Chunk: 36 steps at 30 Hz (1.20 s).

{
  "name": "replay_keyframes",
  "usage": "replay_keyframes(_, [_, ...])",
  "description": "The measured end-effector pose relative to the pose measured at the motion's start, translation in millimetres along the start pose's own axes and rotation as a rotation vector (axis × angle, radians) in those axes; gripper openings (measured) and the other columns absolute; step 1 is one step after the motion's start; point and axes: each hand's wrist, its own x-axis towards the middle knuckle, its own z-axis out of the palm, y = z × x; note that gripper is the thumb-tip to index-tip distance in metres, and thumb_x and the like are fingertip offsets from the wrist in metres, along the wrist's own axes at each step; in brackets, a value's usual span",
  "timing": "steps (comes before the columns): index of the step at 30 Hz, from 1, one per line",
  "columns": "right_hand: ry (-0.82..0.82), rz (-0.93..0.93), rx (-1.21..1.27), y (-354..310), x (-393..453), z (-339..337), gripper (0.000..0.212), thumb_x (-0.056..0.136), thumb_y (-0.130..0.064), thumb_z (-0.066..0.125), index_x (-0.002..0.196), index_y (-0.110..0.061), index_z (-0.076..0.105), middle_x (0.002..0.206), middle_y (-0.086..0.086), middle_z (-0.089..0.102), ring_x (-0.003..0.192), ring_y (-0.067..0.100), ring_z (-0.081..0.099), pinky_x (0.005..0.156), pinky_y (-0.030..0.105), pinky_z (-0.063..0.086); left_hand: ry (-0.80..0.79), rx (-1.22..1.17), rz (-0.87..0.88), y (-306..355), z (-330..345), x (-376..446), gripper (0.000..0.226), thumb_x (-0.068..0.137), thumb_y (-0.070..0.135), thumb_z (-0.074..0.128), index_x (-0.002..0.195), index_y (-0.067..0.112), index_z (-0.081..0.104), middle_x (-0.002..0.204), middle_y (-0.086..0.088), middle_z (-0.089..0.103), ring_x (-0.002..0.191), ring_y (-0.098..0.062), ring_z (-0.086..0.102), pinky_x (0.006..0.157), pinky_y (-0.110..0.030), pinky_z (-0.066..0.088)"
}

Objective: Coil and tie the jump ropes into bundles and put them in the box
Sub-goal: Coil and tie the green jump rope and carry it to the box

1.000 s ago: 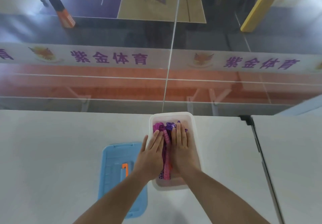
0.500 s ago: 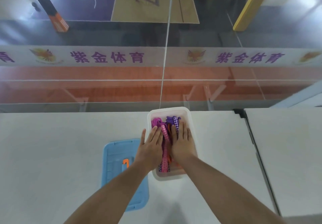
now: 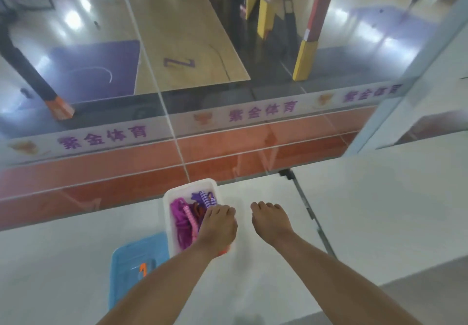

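Note:
A translucent white box [image 3: 167, 226] stands on the white table near its far edge. Inside lie bundled jump ropes: a magenta rope [image 3: 179, 223] on the left and a purple one with a striped handle [image 3: 205, 198] at the back. My left hand [image 3: 218, 227] lies palm down over the right part of the box, fingers loosely bent, and hides the ropes beneath it. To the right of the box, my right hand [image 3: 271, 223] hovers or rests on the table, fingers relaxed and holding nothing.
A blue lid [image 3: 131, 261] with an orange latch [image 3: 143, 270] lies on the table to the left of the box, partly under it. A glass wall rises just behind the table edge. A dark seam [image 3: 309, 213] between two tabletops runs to the right of my right hand.
My right hand has come off the ropes and out of the box to the table on its right. My left hand has slid to the box's right side. The view has tilted and swung left.

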Motion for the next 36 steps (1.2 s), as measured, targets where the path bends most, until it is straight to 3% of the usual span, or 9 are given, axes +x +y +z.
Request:
replay_keyframes(3, [-0.010,0.107,0.033,64.5,-41.5,-14.7,0.010,0.078,-0.015,0.071,0.079,-0.017,0.061,0.067,-0.001,0.062,0.057,0.023,0.061,0.055,0.030,0.033,-0.003,0.010,0.045,76.6,-14.7,17.7,0.022,0.093,0.029,0.046,0.099,0.017,0.063,0.094,-0.001,0.067,0.093,-0.026,0.064,0.085,-0.040,0.049])
replay_keyframes(4, [-0.011,0.125,0.048,88.4,-58.3,-18.5,0.003,0.086,-0.017,0.064,0.085,-0.017,0.062,0.074,0.000,0.064,0.065,0.024,0.064,0.058,0.031,0.034,-0.013,0.019,0.059,104.1,-19.0,23.2,0.024,0.096,0.029,0.041,0.103,0.017,0.061,0.100,-0.001,0.067,0.097,-0.026,0.063,0.087,-0.040,0.047])
replay_keyframes(7, [-0.031,0.212,0.082,166.9,-109.7,-26.1,0.020,0.099,-0.018,0.040,0.106,-0.015,0.059,0.100,0.002,0.066,0.092,0.028,0.065,0.070,0.035,0.036,-0.023,0.035,0.116,190.7,-29.7,40.9,0.023,0.097,0.026,0.035,0.106,0.018,0.055,0.107,-0.001,0.064,0.103,-0.025,0.058,0.085,-0.038,0.042])
replay_keyframes(16, [-0.037,0.510,0.139,391.3,-241.9,-53.5,0.025,0.098,-0.013,0.039,0.118,-0.013,0.054,0.104,0.004,0.060,0.096,0.028,0.064,0.069,0.033,0.037,-0.115,0.122,0.357,441.5,-51.8,109.3,0.025,0.100,0.025,0.036,0.107,0.013,0.057,0.107,-0.007,0.064,0.098,-0.030,0.062,0.079,-0.038,0.046])
replay_keyframes(20, [-0.030,0.623,0.174,472.3,-274.1,-64.1,0.025,0.098,-0.012,0.039,0.118,-0.014,0.053,0.105,0.005,0.059,0.096,0.028,0.063,0.070,0.032,0.036,-0.116,0.092,0.417,522.0,-55.8,148.0,0.034,0.102,0.032,0.031,0.103,0.015,0.061,0.106,-0.006,0.063,0.096,-0.030,0.063,0.080,-0.037,0.048])
replay_keyframes(26, [-0.050,0.745,0.216,583.7,-294.3,-70.7,0.021,0.097,-0.010,0.036,0.110,-0.012,0.053,0.084,0.000,0.041,0.079,0.026,0.050,0.069,0.034,0.038,-0.141,0.073,0.489,623.0,-43.8,222.0,0.037,0.100,0.030,0.035,0.087,0.012,0.064,0.096,-0.007,0.066,0.088,-0.029,0.064,0.070,-0.032,0.044])
replay_keyframes(31, [-0.090,0.867,0.249,685.6,-300.6,-75.3,0.020,0.100,-0.011,0.035,0.110,-0.011,0.052,0.090,0.003,0.046,0.080,0.026,0.048,0.069,0.035,0.039,-0.184,0.024,0.561,711.8,-33.2,294.4,0.030,0.097,0.031,0.037,0.074,0.016,0.052,0.087,-0.009,0.064,0.073,-0.026,0.058,0.063,-0.029,0.035])
replay_keyframes(33, [-0.127,0.915,0.253,722.1,-302.5,-78.5,0.023,0.099,-0.009,0.034,0.114,-0.010,0.052,0.085,0.001,0.040,0.080,0.026,0.046,0.071,0.035,0.039,-0.194,0.045,0.603,745.3,-26.5,320.5,0.029,0.096,0.029,0.038,0.075,0.016,0.054,0.082,-0.010,0.060,0.073,-0.026,0.057,0.062,-0.030,0.034])
replay_keyframes(36, [-0.141,0.963,0.288,777.6,-307.0,-80.6,0.024,0.100,-0.009,0.033,0.116,-0.009,0.051,0.098,0.006,0.048,0.081,0.026,0.046,0.070,0.036,0.040,-0.178,0.078,0.669,792.5,-14.4,361.2,0.023,0.095,0.021,0.040,0.077,0.015,0.054,0.081,-0.004,0.054,0.076,-0.027,0.061,0.062,-0.029,0.036])
